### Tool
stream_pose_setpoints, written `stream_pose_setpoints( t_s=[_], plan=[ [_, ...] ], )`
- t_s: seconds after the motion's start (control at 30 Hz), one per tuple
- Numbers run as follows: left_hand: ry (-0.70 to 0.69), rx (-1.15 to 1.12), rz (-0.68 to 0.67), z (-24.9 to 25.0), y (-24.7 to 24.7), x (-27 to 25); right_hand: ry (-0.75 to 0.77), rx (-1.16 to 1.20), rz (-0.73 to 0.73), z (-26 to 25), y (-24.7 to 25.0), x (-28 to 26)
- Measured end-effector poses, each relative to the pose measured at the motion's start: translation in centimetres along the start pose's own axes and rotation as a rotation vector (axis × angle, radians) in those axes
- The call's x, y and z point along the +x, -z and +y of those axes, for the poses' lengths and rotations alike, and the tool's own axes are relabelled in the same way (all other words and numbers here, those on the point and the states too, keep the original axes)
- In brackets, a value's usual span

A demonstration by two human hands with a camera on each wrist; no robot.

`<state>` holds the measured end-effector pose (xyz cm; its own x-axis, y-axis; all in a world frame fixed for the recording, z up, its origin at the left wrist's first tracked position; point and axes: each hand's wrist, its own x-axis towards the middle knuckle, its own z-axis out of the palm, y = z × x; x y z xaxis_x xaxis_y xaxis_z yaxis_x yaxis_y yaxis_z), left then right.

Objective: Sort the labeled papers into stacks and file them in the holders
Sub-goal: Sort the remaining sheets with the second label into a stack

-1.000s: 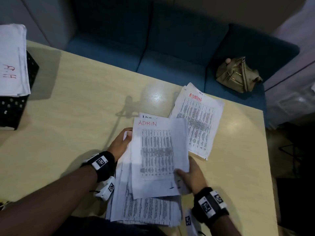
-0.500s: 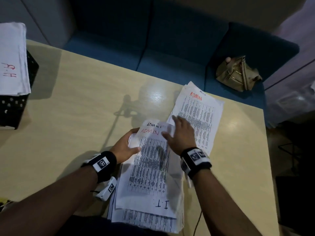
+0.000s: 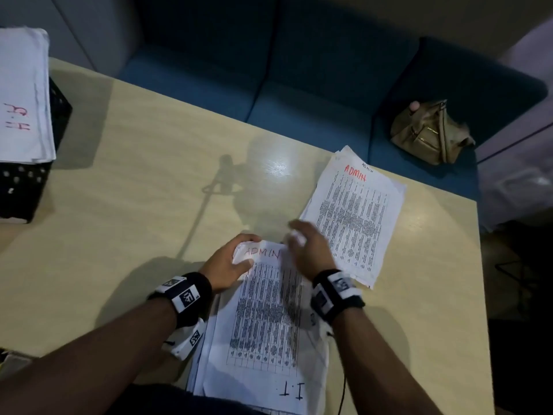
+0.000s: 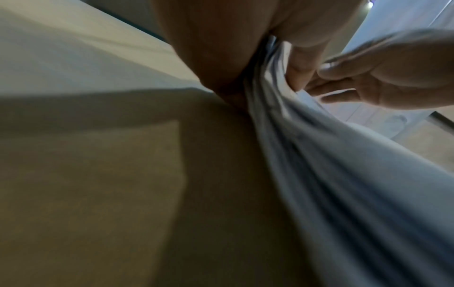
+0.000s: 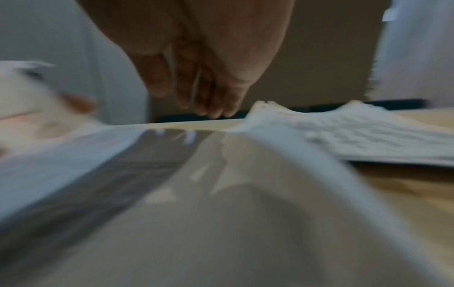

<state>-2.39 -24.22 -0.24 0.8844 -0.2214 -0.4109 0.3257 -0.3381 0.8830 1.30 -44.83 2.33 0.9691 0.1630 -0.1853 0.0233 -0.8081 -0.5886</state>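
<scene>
A pile of printed sheets [image 3: 263,324] lies at the table's near edge. Its top sheet is marked ADMIN in red, and a black "I.T" shows at the near end. My left hand [image 3: 243,252] grips the pile's far left corner, thumb on top and fingers curled under; the left wrist view shows the thumb [image 4: 298,73] pressing into the bunched sheets [image 4: 343,174]. My right hand [image 3: 299,235] hovers over the far right corner with fingers [image 5: 196,93] straight and nothing in them. A separate ADMIN stack [image 3: 353,217] lies to the right.
At the far left a black mesh holder [image 3: 18,187] holds papers marked H.R [image 3: 24,94]. Beyond the wooden table [image 3: 134,190] is a blue sofa [image 3: 299,85] with a tan bag [image 3: 428,133] on it. The table's right edge runs just past the ADMIN stack.
A second ago my right hand held an ADMIN sheet by its near edge. That sheet has left the hand, which moved up to the pile's far right corner. My left hand kept its grip.
</scene>
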Motion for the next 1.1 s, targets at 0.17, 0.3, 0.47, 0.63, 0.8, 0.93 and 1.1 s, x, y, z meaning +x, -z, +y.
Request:
stream_pose_setpoints(
  t_s=[0.17, 0.3, 0.47, 0.63, 0.8, 0.93, 1.1],
  plan=[
    [0.035, 0.019, -0.019, -0.4, 0.2, 0.4, -0.921, -0.051, 0.391, 8.0, 5.1, 0.1],
    [0.054, 0.031, -0.023, -0.5, 0.3, 0.7, -0.991, 0.164, 0.334, 9.2, 6.1, 0.0],
    [0.043, 0.023, -0.029, -0.4, 0.4, 0.7, -0.929, 0.209, 0.347, 9.5, 6.5, 0.1],
    [0.037, 0.038, -0.039, -0.6, 0.4, 0.7, -0.737, 0.421, 0.771, 8.4, 9.0, -2.2],
    [0.049, 0.066, -0.027, -0.5, 0.5, 0.5, -0.54, 0.424, 0.713, 7.9, 9.8, -7.3],
    [0.045, 0.045, 0.02, -0.5, 0.3, 0.9, -0.489, 0.449, 0.364, 5.4, 5.2, -11.5],
    [0.09, 0.04, -0.041, -1.2, 0.8, 2.9, -0.428, 0.43, -0.008, 3.0, -0.3, -14.2]
  ],
)
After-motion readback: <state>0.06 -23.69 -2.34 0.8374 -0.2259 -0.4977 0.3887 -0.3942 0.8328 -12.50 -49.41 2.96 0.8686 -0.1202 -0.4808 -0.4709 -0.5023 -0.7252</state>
